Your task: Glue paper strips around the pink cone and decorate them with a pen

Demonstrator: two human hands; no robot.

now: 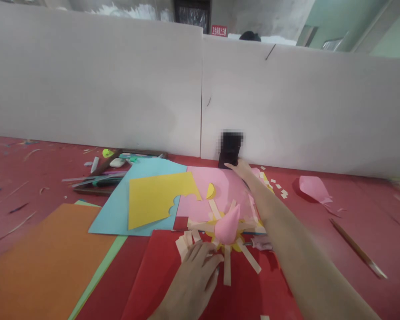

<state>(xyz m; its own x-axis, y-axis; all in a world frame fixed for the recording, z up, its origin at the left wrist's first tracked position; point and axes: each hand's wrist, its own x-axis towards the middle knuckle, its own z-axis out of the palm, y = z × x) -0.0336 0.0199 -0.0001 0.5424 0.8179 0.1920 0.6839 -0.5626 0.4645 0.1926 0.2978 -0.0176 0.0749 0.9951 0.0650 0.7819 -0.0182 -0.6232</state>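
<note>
Pink paper cone sits amid yellow petals and pale strips just beyond the left hand, half-curled, perhaps steadying them, any grip unclear; the right hand, partly open, touches the black device, probably leant on the white board to stay upright; whether it clasps, I cannot tell

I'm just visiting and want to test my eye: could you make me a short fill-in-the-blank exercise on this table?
1. The right hand is at the ____ object before the white partition.
2. The left hand is beside pale strips, near a pointed ____ shape.
3. The big sheet at lower left is ____.
4. The wooden stick lies on the person's ____ side.

Missing words: black; pink; orange; right.
</note>
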